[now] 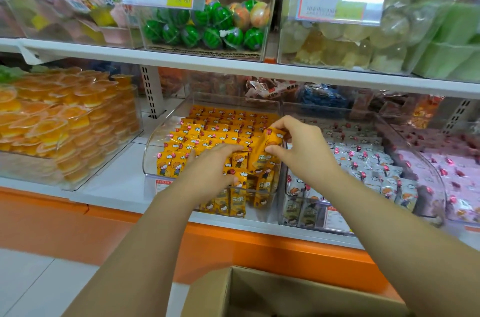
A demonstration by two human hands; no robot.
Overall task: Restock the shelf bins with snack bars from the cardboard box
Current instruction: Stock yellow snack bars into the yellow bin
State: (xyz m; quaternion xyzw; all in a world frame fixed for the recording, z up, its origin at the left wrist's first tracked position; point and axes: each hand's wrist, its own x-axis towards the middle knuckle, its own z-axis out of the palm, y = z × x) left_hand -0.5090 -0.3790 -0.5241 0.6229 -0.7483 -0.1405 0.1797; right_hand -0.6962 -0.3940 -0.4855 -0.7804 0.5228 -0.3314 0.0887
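1. Cardboard box [298,293] is seen at the bottom edge of the view, below the shelf front, with its top open. Its contents are hidden, so what is left to unload cannot be told.
2. Yellow bin [166,132] at the front edge of the lower shelf [122,181] is judged nearly full. Yellow snack bars [207,132] are packed in rows from its back wall to its front lip, and only the front right corner looks unsettled.
3. Room for moving is bounded above by the upper shelf [233,67] and on the right by the neighbouring bin [436,181], which stands just beside the yellow bin. Entry is left open from the front and top.
4. Left hand [215,168] is laid over the front-row bars, which are gripped between fingers and thumb.
5. Right hand [298,145] is closed in a pinch on the held bar.
6. Held bar [270,145] is tilted at the yellow bin's right wall and is not yet seated.
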